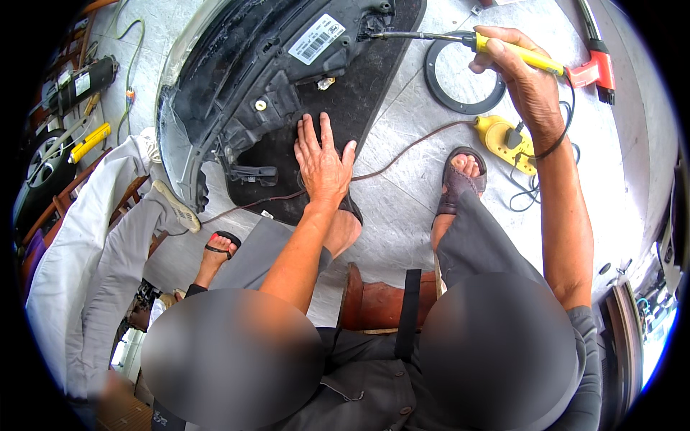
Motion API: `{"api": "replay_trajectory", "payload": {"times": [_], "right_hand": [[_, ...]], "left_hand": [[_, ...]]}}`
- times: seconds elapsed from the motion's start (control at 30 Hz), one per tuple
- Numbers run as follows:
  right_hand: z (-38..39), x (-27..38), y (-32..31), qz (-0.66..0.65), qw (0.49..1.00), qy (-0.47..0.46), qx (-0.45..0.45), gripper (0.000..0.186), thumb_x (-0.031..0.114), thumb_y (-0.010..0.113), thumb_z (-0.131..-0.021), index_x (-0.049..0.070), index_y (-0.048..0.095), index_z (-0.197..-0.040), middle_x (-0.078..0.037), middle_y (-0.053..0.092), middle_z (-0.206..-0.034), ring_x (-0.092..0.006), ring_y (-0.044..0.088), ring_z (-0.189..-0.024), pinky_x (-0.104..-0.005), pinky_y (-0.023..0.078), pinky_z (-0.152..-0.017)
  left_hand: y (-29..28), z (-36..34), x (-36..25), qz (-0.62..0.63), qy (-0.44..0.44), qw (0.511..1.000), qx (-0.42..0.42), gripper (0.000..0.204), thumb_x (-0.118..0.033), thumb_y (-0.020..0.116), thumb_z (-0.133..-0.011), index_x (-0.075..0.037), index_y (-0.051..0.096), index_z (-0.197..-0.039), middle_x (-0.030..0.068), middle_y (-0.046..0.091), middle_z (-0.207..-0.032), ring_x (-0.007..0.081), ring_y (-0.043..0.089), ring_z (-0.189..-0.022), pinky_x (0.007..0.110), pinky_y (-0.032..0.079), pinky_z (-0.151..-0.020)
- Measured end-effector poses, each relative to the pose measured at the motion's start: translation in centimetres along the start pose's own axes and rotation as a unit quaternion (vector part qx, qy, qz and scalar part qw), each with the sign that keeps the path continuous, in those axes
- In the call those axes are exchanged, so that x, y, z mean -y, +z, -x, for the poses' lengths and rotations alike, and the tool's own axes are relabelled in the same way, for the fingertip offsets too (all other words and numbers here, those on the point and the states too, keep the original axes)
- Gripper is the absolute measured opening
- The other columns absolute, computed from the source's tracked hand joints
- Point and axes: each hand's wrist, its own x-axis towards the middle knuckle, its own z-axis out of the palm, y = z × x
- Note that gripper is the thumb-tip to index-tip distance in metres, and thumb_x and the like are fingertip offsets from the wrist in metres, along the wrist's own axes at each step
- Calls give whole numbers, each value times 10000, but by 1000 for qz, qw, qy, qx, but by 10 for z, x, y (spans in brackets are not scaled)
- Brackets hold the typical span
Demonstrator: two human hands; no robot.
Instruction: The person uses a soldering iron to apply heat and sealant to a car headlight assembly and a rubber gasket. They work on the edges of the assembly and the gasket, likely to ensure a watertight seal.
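My right hand [521, 72] grips the yellow handle of a soldering iron [424, 35]. The iron's long metal tip points left and reaches a corner of a car headlight [280, 79]; whether it touches the plastic I cannot tell. The headlight lies with its black back side up, a white label [316, 39] on it and its clear lens edge to the left. Beneath it spreads a black mat [381, 79]. Fingers outstretched and holding nothing, my left hand [323, 161] rests over the mat beside the headlight's lower edge.
A black ring [432, 75] lies on the tiled floor below the iron. Near my right forearm sits a yellow power strip [496, 140] with a plug and trailing cables. A red-handled tool [596, 68] is at the upper right. Other people's feet [219, 248] and legs [129, 294] are at left.
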Motion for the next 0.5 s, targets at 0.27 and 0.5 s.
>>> {"api": "replay_trajectory", "payload": {"times": [0.27, 0.5], "right_hand": [[-17, 1, -22, 104, 992, -32, 59, 399, 345, 691, -987, 26, 709, -1227, -93, 715, -913, -176, 704, -869, -324, 556, -842], [-21, 2, -29, 126, 989, -46, 62, 400, 358, 686, -989, 33, 715, -1220, -90, 715, -903, -179, 707, -869, -324, 559, -841]], "left_hand": [[-1, 0, -1, 1, 1, 1000, 0, 796, -385, 689, -934, -71, 324, -1567, 260, 279, -1592, 442, 285, -1474, 572, 281, -1177], [-1, 0, -1, -2, 1, 1000, 0, 794, -383, 690, -932, -64, 329, -1563, 261, 277, -1591, 441, 285, -1473, 567, 278, -1182]]}}
